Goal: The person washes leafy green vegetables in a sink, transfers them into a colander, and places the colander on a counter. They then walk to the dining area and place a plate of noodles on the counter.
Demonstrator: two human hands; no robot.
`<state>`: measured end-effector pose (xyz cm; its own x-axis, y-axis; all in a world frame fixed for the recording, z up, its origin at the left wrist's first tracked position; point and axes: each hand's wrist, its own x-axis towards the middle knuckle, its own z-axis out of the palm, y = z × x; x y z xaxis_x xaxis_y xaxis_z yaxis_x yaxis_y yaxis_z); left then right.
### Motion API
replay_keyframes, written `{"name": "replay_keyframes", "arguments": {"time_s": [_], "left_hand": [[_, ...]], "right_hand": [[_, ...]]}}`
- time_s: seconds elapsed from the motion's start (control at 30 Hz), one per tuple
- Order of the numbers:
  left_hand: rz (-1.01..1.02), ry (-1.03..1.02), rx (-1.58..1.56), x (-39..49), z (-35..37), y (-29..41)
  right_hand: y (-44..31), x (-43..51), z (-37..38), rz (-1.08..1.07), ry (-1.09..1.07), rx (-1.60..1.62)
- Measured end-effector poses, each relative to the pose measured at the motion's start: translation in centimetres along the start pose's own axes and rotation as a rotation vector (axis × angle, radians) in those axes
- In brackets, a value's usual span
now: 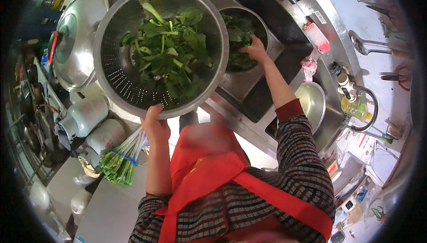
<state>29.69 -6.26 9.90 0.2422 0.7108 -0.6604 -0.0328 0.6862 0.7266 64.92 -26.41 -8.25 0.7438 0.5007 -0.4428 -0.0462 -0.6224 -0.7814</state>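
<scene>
My left hand (156,123) grips the near rim of a large perforated metal colander (100,58), its thumb over the edge. Wet, cut leafy greens (173,53) with pale stems lie in the colander, which is held up beside the sink. Over the sink basin, my right hand (256,49) reaches into a round metal pot (266,26). Its thumb and fingers are spread among more dark leafy greens (238,31); the fingertips are partly hidden, so whether they grip any leaves is unclear.
To the left are a large metal lid (80,43), gas cylinders (88,113) and a tied bunch of green stalks (121,158). A metal bowl (312,104) sits in the right basin, near a tap (370,109) and a pink-and-white brush (317,38). Utensils, including a ladle (360,44), line the wall.
</scene>
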Motion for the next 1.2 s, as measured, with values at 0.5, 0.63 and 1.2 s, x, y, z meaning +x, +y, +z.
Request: {"name": "replay_keyframes", "arguments": {"time_s": [0.5, 0.63, 1.2], "left_hand": [[0.192, -0.174, -0.095, -0.5, 3.9, -1.8], [0.174, -0.25, -0.113, -0.5, 4.5, -2.5], [-0.043, -0.357, -0.113, 1.0, 5.9, -5.0]], "right_hand": [[-11.0, -5.6, -7.7, -0.001, -0.044, 0.336], [-16.9, -9.0, -9.3, -0.139, -0.055, 0.33], [-24.2, -15.0, -1.9, -0.58, 0.077, -0.807]]}}
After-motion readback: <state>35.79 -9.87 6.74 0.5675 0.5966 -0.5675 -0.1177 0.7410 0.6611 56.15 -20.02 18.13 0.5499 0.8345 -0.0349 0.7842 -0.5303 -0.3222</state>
